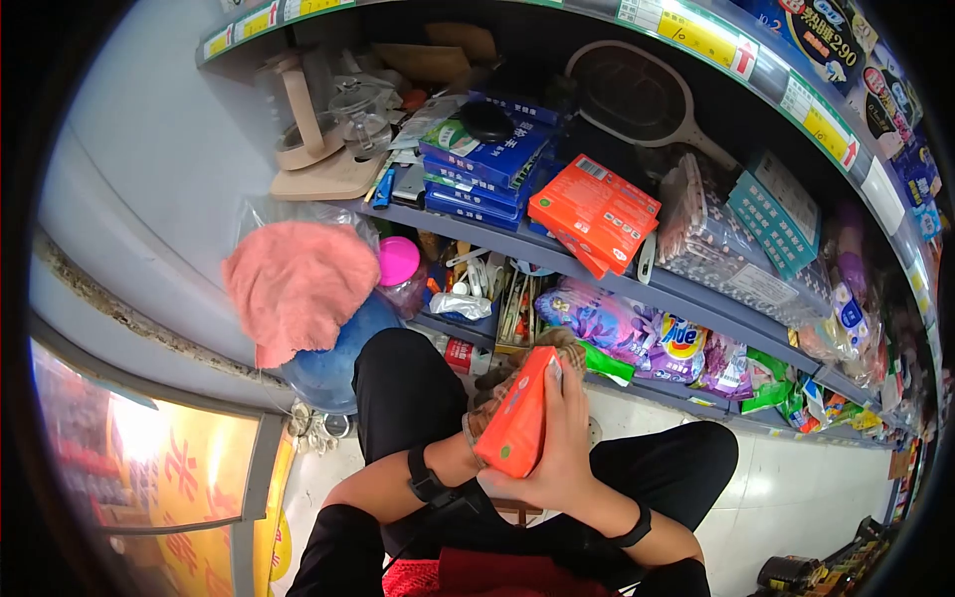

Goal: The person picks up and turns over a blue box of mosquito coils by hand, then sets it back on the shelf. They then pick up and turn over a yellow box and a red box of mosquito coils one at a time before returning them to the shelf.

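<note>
In front of my knees, my right hand (561, 453) grips an orange-red box (515, 423) from its right side, fingers along the edge. A brownish checked cloth (484, 410) lies against the box's far and left sides. My left hand (464, 455) comes in from the left behind the box. Its fingers are mostly hidden by the cloth and the box, and the cloth appears bunched in its grip. Similar orange-red boxes (597, 211) are stacked on the shelf ahead, beside a stack of blue boxes (479, 169).
The shelf (622, 283) also bears a mosquito racket (632, 95), teal boxes (776, 214) and a clear-wrapped pack (736, 261). Below stand purple detergent bags (607, 320). At left, a pink towel (298, 284) drapes over a blue container (343, 353). A glass-fronted cabinet (169, 458) stands lower left.
</note>
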Demonstrator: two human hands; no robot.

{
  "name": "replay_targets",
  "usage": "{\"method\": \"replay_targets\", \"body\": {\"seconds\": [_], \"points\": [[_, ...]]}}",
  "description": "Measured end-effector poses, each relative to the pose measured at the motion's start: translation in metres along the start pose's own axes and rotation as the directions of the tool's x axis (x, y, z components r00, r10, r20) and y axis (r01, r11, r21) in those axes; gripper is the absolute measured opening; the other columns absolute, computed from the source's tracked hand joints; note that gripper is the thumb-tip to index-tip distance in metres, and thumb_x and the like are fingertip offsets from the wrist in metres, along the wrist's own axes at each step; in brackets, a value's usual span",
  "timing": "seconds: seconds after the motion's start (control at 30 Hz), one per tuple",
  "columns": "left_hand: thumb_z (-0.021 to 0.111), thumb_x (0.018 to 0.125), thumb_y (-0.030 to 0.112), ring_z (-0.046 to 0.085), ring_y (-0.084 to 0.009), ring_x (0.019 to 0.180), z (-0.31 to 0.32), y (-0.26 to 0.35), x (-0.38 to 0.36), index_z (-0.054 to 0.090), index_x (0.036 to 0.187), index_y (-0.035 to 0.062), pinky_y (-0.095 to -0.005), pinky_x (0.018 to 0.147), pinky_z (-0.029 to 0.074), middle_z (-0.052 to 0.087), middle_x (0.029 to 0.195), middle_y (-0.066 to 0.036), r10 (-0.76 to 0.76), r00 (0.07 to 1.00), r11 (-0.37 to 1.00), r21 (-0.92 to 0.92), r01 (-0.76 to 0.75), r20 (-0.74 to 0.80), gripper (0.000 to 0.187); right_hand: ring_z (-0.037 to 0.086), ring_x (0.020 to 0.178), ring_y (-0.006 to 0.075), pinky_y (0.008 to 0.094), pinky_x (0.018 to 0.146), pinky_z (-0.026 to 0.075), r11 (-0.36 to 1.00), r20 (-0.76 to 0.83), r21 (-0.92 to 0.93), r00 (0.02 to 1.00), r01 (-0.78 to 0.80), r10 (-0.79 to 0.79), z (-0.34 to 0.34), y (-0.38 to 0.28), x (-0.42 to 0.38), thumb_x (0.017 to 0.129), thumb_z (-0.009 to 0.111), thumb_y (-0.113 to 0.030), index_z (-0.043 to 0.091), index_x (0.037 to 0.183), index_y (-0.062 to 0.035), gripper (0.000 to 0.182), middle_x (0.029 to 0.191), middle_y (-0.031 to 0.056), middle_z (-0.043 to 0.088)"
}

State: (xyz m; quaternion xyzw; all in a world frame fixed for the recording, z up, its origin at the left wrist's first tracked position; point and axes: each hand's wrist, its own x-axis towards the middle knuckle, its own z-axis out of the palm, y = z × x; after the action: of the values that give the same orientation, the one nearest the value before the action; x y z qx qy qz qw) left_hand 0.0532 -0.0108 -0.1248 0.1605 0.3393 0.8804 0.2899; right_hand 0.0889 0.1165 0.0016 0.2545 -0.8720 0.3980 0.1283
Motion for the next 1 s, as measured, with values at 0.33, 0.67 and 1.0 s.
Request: {"method": "replay_targets", "body": {"seconds": [0.33,0.67,1.0], "points": [[0.041,0.104,0.028,0.033,-0.0238,0.145,0.016,0.046,0.012,0.024,0.155,0.0061,-0.036,0.119,0.028,0.029,0.159,-0.012,0.124,0.992,0.833,0.543,-0.109,0.009,0.058,0.028,0.138,0.0528,0.0625,0.109,0.026,0.997,-0.076,-0.073,0.997,-0.011,0.006,-0.004,0.048,0.017,0.057,0.087,-0.057,0.013,0.155,0.0029,0.137,0.152,0.0359,0.021],[0.041,0.104,0.028,0.033,-0.0236,0.145,0.013,0.018,0.01,0.024,0.155,0.0065,-0.0359,0.119,0.028,0.029,0.159,-0.012,0.054,0.998,0.991,0.12,-0.056,0.015,0.058,0.026,0.137,0.0574,0.0652,0.109,0.024,0.994,-0.021,-0.07,0.996,0.09,-0.092,-0.007,0.017,0.017,0.061,0.082,-0.066,0.017,0.154,0.0024,0.133,0.151,0.0387,0.02],[0.041,0.104,0.028,0.033,-0.0234,0.145,0.001,0.049,0.006,0.023,0.155,0.0068,-0.036,0.119,0.027,0.029,0.159,-0.012,0.052,0.998,0.971,0.235,-0.046,-0.021,0.058,0.025,0.139,0.0564,0.0616,0.111,0.025,1.0,-0.022,-0.012,1.0,0.005,-0.005,0.005,0.022,0.01,0.062,0.086,-0.056,0.014,0.155,0.0023,0.131,0.152,0.0376,0.018]]}}
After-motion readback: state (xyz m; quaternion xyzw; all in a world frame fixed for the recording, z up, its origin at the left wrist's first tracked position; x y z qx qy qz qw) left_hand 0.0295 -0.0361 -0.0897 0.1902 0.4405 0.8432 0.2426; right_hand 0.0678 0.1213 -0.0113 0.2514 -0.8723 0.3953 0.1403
